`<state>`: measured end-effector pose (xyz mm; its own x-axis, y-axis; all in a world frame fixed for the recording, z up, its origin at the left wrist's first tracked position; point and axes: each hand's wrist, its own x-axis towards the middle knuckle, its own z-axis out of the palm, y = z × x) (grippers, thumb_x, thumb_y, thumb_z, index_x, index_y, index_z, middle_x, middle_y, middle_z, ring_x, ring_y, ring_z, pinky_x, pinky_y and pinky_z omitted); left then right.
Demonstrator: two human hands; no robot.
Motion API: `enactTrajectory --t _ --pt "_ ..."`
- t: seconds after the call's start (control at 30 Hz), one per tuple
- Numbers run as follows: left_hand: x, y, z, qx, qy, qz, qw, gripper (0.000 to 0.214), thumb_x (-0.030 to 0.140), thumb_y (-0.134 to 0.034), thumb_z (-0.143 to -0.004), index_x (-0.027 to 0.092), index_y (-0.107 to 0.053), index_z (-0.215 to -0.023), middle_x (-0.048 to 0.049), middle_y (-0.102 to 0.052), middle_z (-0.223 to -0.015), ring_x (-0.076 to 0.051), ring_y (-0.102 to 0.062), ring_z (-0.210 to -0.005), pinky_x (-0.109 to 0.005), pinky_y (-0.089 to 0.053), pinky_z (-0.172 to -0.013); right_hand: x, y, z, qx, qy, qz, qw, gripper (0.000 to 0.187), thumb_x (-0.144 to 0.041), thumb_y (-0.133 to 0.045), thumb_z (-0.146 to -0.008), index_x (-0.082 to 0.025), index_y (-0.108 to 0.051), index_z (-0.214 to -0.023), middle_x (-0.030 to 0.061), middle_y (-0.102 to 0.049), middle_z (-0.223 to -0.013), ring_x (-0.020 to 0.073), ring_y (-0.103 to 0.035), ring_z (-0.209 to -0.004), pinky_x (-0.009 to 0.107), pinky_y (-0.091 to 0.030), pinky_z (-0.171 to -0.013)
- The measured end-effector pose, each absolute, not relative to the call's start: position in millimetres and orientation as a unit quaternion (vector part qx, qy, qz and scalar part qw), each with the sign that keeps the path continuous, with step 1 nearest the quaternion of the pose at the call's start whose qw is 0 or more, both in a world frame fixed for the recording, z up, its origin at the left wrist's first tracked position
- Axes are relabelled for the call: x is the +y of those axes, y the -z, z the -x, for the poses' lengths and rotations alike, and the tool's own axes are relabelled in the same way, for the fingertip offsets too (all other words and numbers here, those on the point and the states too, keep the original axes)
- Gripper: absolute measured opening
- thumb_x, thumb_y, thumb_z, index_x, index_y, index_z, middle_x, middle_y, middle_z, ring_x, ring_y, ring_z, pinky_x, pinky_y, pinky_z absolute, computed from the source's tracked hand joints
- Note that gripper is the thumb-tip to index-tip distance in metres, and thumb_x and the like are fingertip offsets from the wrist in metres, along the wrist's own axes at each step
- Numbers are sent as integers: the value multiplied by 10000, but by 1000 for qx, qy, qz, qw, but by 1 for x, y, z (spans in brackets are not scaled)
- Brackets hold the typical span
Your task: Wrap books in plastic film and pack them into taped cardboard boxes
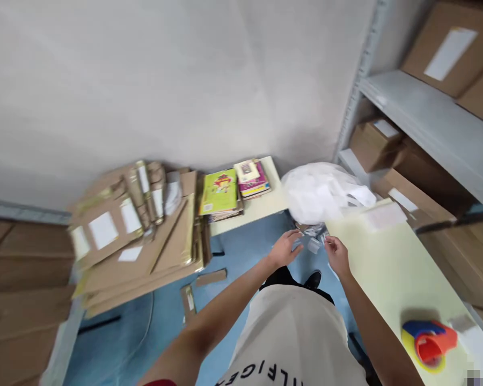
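Observation:
My left hand (285,248) and my right hand (337,254) are both closed on a small crumpled piece of clear plastic wrap (314,238), holding it between them in front of my body. Just beyond it a big white plastic bag (320,192) sits at the corner of the pale yellow table (390,268). The picture is blurred, so the wrap's detail is unclear.
A red, blue and yellow tape dispenser (426,339) lies on the table at the right. Flattened cardboard boxes (140,230) are stacked at the left beside colourful books (233,188) on a second table. Metal shelving (422,115) with cardboard boxes fills the right. Blue floor (241,252) lies below.

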<state>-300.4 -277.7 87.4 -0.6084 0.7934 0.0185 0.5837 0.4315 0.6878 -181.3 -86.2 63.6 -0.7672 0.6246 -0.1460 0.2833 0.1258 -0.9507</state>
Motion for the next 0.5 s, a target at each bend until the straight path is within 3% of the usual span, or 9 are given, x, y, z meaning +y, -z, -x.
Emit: enactTrajectory --t 0.33,0.5 --pt "-461 -89 346 900 -375 -216 46 360 338 -605 -875 192 -639 -1203 -158 -625 -1305 -294 -591 -1227 -500 -474 -1057 -221 -67 310 -809 -578 102 24 405 -546 -591 -773 -183 -704 -909 110 -760 -851 239 -699 -739 405 -570 -733" --pt "-581 -73 383 883 -462 36 -70 446 347 -694 -806 175 -603 -1207 -169 -537 -1398 -332 -465 -1363 -536 -380 -1134 -336 -62 382 -820 -568 11 -73 310 -464 -634 -730 -200 -710 -873 88 -761 -822 232 -711 -741 406 -577 -758"
